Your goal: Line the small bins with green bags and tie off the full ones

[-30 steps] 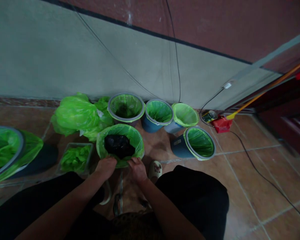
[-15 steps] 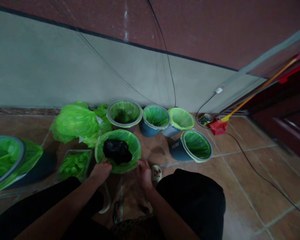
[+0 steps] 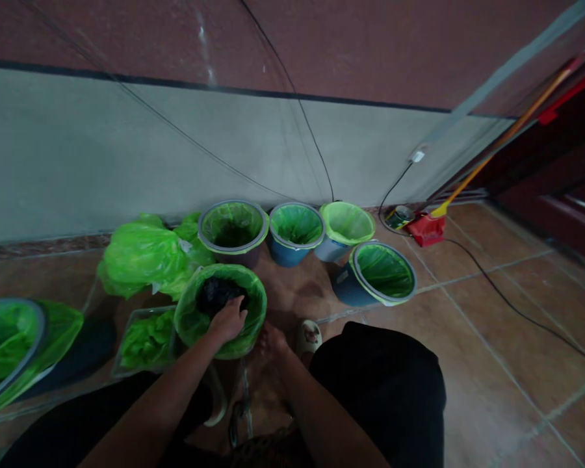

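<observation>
The bin liner (image 3: pixel 190 325) under your left hand (image 3: pixel 229 320) is thin green plastic film, glossy and wrinkled. The bag (image 3: pixel 213 294) inside it is black plastic and duller. The right bin (image 3: pixel 345 294) is smooth blue plastic with a grey rim. The floor (image 3: pixel 468 338) is brown glazed tile with a slight sheen. The wall (image 3: pixel 78 169) is matt, rough plaster.

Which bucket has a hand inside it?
The front bucket, closest to the person: the left hand reaches into it, onto a black bag. No hand is in the other buckets.
</observation>
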`<act>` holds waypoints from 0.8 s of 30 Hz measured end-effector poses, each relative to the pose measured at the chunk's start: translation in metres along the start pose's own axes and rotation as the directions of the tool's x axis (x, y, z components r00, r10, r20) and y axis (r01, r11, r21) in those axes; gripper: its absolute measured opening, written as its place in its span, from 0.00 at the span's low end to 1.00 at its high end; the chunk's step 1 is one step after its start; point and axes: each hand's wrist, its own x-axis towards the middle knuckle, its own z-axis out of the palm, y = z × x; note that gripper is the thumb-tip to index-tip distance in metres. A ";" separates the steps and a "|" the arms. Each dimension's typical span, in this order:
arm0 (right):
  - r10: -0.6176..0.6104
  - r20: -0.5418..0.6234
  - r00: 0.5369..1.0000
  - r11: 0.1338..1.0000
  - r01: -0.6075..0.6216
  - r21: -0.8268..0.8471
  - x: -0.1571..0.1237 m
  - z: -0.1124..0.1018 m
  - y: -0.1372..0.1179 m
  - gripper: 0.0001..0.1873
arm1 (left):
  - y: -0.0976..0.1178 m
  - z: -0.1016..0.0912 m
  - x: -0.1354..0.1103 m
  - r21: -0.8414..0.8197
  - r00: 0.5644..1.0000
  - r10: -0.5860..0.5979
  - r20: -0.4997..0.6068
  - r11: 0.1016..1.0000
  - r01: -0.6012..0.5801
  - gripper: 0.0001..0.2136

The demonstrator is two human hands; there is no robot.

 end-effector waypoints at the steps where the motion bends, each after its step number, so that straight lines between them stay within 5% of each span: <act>1: 0.043 0.001 0.999 0.999 -0.043 0.026 0.001 0.002 0.000 0.17 | 0.005 0.007 0.007 -0.029 0.999 -0.013 0.043 0.999 0.014 0.24; 6: 0.243 0.122 0.962 0.917 -0.269 0.295 0.003 0.000 -0.010 0.06 | 0.011 0.030 0.020 -0.027 0.981 0.031 0.190 0.999 -0.027 0.14; 10: 0.210 0.141 0.968 0.875 -0.250 0.415 -0.001 -0.006 -0.018 0.06 | 0.007 0.030 0.020 0.046 0.979 -0.007 0.202 0.999 -0.003 0.13; 18: 0.245 0.067 0.967 0.900 -0.252 0.354 -0.008 -0.010 -0.023 0.14 | -0.005 0.030 0.027 0.169 0.972 -0.175 0.154 0.974 0.149 0.14; 24: 0.224 -0.093 0.970 0.954 -0.199 0.222 -0.001 -0.006 -0.020 0.11 | -0.010 0.038 0.030 0.108 0.973 -0.174 0.154 0.981 0.159 0.13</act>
